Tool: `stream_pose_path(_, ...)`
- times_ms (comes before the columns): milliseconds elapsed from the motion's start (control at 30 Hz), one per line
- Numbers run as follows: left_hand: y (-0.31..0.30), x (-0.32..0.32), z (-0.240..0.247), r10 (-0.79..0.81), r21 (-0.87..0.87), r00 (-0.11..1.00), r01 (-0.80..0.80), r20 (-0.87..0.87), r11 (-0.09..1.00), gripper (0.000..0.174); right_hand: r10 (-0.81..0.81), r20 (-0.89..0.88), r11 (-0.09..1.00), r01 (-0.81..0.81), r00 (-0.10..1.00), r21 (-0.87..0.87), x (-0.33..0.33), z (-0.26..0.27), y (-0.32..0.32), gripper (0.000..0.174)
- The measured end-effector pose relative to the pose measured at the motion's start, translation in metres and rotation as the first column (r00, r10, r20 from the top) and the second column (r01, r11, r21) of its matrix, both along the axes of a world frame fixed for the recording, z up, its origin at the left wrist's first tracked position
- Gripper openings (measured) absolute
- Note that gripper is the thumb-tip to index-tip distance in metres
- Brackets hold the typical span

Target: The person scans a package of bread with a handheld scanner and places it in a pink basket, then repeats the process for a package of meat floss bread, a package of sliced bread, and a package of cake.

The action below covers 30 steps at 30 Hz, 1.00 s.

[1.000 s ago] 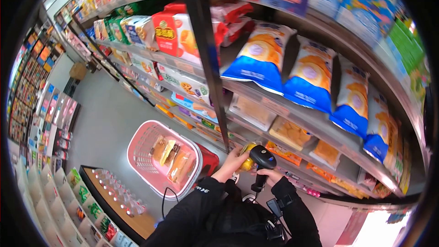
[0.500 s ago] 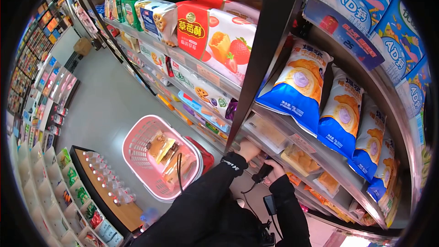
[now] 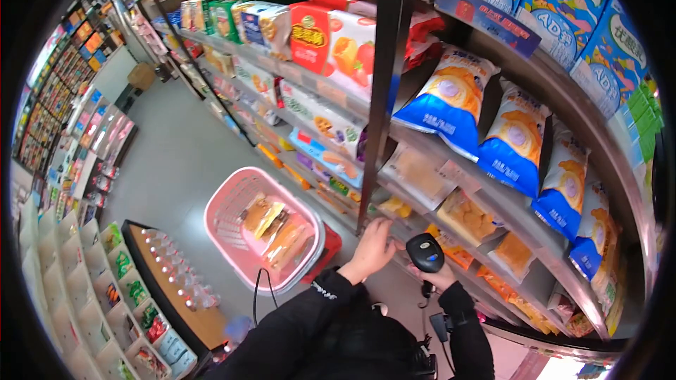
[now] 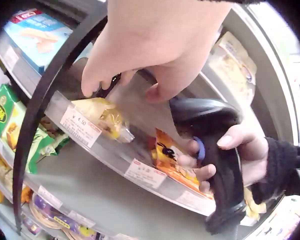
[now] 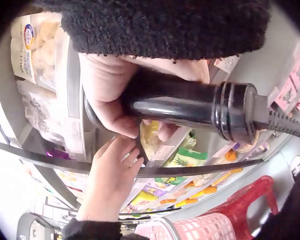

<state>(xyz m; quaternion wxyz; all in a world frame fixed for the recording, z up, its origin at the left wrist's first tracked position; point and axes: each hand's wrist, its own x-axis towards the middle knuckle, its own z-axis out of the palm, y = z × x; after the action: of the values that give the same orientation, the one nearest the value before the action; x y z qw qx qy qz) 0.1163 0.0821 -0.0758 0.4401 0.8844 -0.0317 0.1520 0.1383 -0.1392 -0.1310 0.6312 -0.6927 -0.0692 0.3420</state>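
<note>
My right hand (image 4: 245,150) grips a black handheld barcode scanner (image 3: 424,252) by its handle, fingers wrapped round it. A cable runs from the handle's end in the right wrist view. My left hand (image 3: 373,250) is beside the scanner, in front of a lower shelf, its fingers loosely bent and no product in them. Just below its fingers in the left wrist view, a clear-wrapped yellow package (image 4: 107,117) lies on the shelf behind a price tag (image 4: 81,127). An orange packet (image 4: 167,150) lies farther along the same shelf.
A pink basket (image 3: 211,200) with several wrapped breads stands on the floor to the left. A dark upright post (image 3: 386,77) divides the shelving. Blue-and-orange snack bags (image 3: 447,102) fill the shelf above. Bottles (image 3: 179,271) stand on a low wooden ledge.
A second ago my left hand held the yellow package beside the scanner. It then reached into the shelf and has come back; the package now lies there. My right hand keeps the scanner.
</note>
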Motion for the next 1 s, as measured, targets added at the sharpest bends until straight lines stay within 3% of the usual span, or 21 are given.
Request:
stream_pose_path(33, 0.003, -0.019, -0.003, -0.017, -0.022, 0.999, 0.016, -0.05, 1.0, 0.04, 0.072, 0.069, 0.997, -0.07, 0.995, -0.041, -0.008, 0.022, 0.003, 0.033)
stream_pose_path(67, 0.007, -0.038, -0.005, -0.01, -0.007, 0.998, 0.009, -0.055, 1.0, 0.04, 0.147, 0.159, 0.98, -0.121, 0.976, -0.159, -0.017, 0.045, 0.005, 0.038)
stream_pose_path(133, 0.015, -0.075, -0.008, -0.141, -0.135, 0.901, 0.093, -0.409, 0.986, 0.034, 0.186, 0.21, 0.978, -0.16, 0.96, -0.133, -0.036, 0.058, 0.006, 0.041)
stream_pose_path(233, 0.024, -0.127, -0.01, -0.239, -0.18, 0.799, 0.165, -0.553, 0.97, 0.032, 0.273, 0.255, 0.962, -0.264, 0.927, -0.069, -0.061, 0.07, 0.004, 0.041)
stream_pose_path(367, 0.031, -0.182, -0.01, -0.169, -0.157, 0.706, 0.084, -0.688, 0.984, 0.035, 0.37, 0.244, 0.928, -0.37, 0.896, -0.048, -0.093, 0.08, -0.003, 0.039)
stream_pose_path(567, 0.045, -0.207, 0.003, -0.157, -0.22, 0.643, -0.018, -0.749, 0.975, 0.04, 0.393, 0.201, 0.918, -0.397, 0.897, -0.023, -0.126, 0.093, -0.014, 0.048)
stream_pose_path(800, 0.071, -0.186, 0.002, -0.333, -0.33, 0.649, 0.132, -0.684, 0.935, 0.041, 0.293, 0.26, 0.955, -0.295, 0.92, -0.03, -0.158, 0.141, -0.001, 0.058)
stream_pose_path(933, 0.107, -0.179, 0.008, -0.459, -0.392, 0.668, 0.262, -0.586, 0.882, 0.039, 0.251, 0.299, 0.966, -0.217, 0.921, -0.143, -0.178, 0.166, 0.036, 0.06)
stream_pose_path(1000, 0.13, -0.186, 0.01, -0.447, -0.444, 0.699, 0.203, -0.558, 0.873, 0.038, 0.24, 0.315, 0.971, -0.222, 0.918, -0.094, -0.185, 0.168, 0.063, 0.063)
